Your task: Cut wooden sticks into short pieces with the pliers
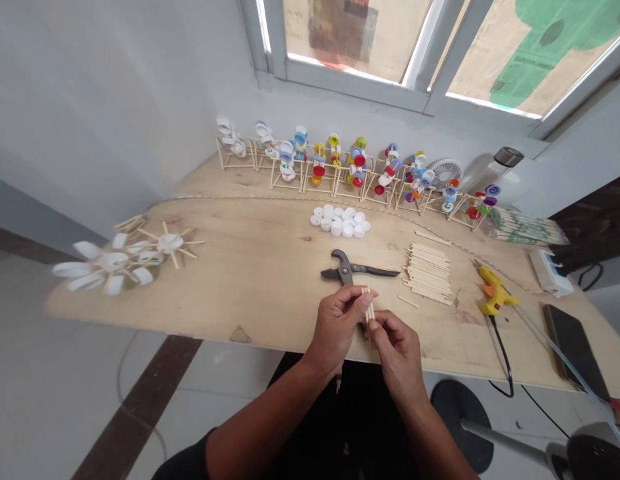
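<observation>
A clear plastic packet (523, 227) holds bundled wooden sticks (525, 228).

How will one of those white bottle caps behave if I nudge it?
The white bottle caps look light and hollow, so one would probably slide easily. Lying flat, they seem stable; their round rims suggest one stood on edge would likely roll.

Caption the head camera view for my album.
Left hand and right hand pinch wooden sticks over a plywood bench.
</observation>
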### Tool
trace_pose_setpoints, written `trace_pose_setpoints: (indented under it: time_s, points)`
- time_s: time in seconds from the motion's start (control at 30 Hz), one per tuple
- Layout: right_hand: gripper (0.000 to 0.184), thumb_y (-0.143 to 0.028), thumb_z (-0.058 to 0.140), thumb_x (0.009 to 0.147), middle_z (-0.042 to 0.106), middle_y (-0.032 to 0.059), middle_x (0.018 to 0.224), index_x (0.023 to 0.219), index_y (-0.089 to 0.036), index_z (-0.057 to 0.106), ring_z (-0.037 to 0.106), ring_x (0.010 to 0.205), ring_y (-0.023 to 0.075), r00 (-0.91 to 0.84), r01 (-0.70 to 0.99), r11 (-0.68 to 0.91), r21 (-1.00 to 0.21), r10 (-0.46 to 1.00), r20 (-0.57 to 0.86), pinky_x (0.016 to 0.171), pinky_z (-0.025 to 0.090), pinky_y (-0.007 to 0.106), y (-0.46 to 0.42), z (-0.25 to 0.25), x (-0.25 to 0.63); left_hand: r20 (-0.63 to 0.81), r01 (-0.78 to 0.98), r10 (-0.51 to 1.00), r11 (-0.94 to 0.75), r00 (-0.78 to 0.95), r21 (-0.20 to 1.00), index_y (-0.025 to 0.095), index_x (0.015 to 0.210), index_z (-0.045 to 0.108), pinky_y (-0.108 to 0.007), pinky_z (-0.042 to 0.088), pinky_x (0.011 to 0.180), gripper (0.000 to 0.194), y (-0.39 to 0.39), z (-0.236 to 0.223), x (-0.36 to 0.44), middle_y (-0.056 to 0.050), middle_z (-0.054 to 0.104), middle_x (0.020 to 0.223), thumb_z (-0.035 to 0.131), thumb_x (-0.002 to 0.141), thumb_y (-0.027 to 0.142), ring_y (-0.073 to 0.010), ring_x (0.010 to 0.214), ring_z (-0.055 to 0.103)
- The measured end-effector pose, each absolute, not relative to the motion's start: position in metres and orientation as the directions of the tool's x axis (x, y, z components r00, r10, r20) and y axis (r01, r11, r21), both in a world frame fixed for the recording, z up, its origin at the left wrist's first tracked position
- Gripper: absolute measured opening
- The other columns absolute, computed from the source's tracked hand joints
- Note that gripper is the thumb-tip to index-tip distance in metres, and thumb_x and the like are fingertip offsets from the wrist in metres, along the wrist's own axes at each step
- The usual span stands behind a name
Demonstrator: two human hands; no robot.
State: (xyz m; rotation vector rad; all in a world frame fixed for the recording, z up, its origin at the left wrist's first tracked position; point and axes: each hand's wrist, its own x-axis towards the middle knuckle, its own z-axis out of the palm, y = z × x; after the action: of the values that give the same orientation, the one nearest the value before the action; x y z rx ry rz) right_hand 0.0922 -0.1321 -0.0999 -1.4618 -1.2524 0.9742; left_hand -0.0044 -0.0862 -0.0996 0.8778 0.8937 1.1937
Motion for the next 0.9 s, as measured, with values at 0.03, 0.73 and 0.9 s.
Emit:
trace_pose_setpoints:
  time_s: [0.03,0.73,0.9]
  points:
    - [0.019,-0.027,0.049,0.082,0.053,-0.0014,0.062,0.077,-0.015,0.063,0.047,0.06,0.0126,0.161,0.234,-0.031,-0.972,0.987,0.008,0.058,0.036,0.023,-0.132,-0.1,0.092,-0.102,-0.378,0.985,0.147,0.136,0.914,0.015,0.08,0.068,-0.017,0.036,0.053,0.016,-0.087,-0.1,-0.004,0.003,0.054,0.063,0.062,0.072,0.027,-0.0053,0.054,0.042]
    - [0.019,-0.027,0.048,0.08,0.055,-0.0005,0.063,0.074,-0.015,0.062,0.049,0.06,0.0134,0.23,0.23,-0.019,-0.973,0.973,0.036,0.056,0.037,0.023,-0.135,-0.103,0.086,-0.095,-0.393,0.994,0.107,0.049,0.913,0.015,0.079,0.067,-0.018,0.039,0.057,0.017,-0.096,-0.103,0.001,0.0,0.058,0.076,0.062,0.072,0.03,-0.0083,0.063,0.048]
    - [0.019,-0.028,0.048,0.08,0.05,-0.002,0.058,0.068,-0.016,0.057,0.046,0.058,0.0127,0.249,0.223,-0.026,-0.974,0.968,0.032,0.055,0.036,0.023,-0.136,-0.105,0.084,-0.084,-0.391,0.995,0.099,0.054,0.915,0.015,0.081,0.067,-0.018,0.039,0.057,0.017,-0.098,-0.103,0.001,0.0,0.058,0.076,0.062,0.073,0.03,-0.0071,0.061,0.047]
